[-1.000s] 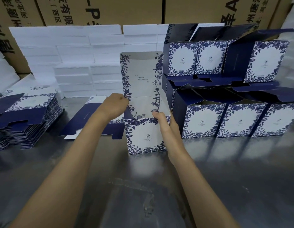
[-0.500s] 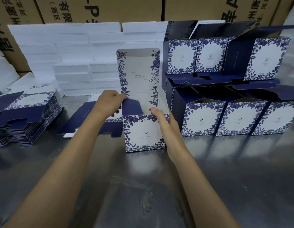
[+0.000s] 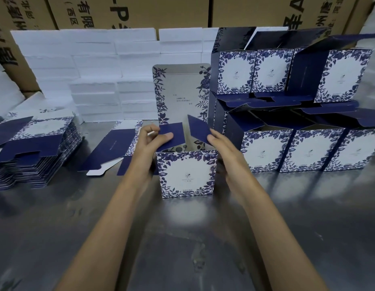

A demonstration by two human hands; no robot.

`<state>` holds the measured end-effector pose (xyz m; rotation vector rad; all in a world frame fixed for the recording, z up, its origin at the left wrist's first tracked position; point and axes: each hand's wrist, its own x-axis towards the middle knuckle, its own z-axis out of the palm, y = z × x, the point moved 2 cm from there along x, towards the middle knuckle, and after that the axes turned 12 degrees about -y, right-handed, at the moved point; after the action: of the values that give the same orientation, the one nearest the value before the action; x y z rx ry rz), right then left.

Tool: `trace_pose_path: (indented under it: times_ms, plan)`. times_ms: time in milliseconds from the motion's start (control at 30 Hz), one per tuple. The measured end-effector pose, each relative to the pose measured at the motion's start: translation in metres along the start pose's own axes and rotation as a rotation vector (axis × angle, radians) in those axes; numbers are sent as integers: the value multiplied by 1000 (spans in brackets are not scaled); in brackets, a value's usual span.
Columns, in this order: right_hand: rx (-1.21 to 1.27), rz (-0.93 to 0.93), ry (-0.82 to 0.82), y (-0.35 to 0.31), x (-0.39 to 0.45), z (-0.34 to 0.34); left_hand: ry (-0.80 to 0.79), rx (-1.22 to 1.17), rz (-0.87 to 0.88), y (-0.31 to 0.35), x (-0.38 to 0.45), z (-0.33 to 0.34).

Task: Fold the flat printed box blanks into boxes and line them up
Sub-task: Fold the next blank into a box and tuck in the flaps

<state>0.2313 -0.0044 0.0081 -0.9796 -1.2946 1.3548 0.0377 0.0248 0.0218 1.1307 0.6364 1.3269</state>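
On the tabletop (image 3: 287,227) a half-folded box (image 3: 187,175) stands in the middle between the left hand (image 3: 150,143) and right hand (image 3: 221,145), with a stack of flat blanks (image 3: 33,152) far left, a single blank (image 3: 113,150) between them, stacked finished boxes (image 3: 298,114) just right, and foam blocks (image 3: 94,72) behind.

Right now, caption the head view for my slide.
Both hands, left and right, fold navy side flaps into a floral box beside finished boxes.

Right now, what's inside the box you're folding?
Nothing shows inside the box, only printed flowers on its back wall. Two blue flaps and its front wall hide the bottom.
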Motion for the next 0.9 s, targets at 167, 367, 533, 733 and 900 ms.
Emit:
trace_pose_path:
  times_ms: [167,367,533,733,900]
  plan:
    - [-124,63,65,-14,3,-6,-26,67,-9,5,1,-5]
    - [-442,260,-20,-44,11,-10,-25,59,-21,3,1,-4]
    - [-492,185,-76,-46,10,-9,-12,56,-18,2,2,-5]
    - [-493,227,-62,-55,15,-13,-27,70,-36,2,2,-6]
    - [-571,199,-38,-56,19,-12,-28,105,-37,2,3,-5]
